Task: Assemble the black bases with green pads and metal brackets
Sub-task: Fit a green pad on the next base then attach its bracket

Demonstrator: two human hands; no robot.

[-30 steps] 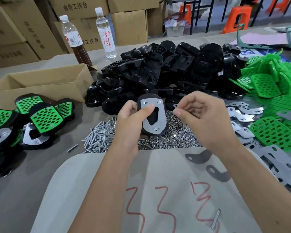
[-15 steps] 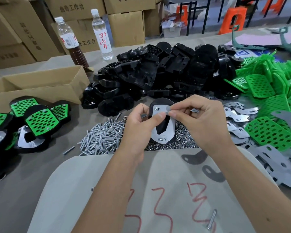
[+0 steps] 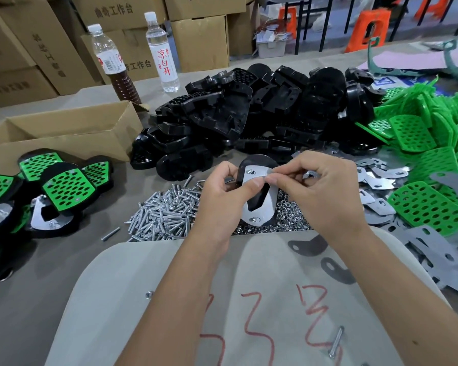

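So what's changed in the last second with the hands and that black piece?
The right hand moved left from beside the base and now pinches at the top of the bracket by the upper screw. The left hand kept gripping the base, thumb on the bracket. The piles of screws, black bases and green pads stayed put.

A black base [image 3: 251, 165] with a metal bracket [image 3: 259, 204] on its face is held upright by the left hand [image 3: 222, 196]. The bracket's upper corner is pinched by the fingers [image 3: 278, 178] of the right hand [image 3: 325, 191]. Screws [image 3: 164, 212] and nuts [image 3: 288, 220] are heaped on the surface [image 3: 64, 260] beneath.
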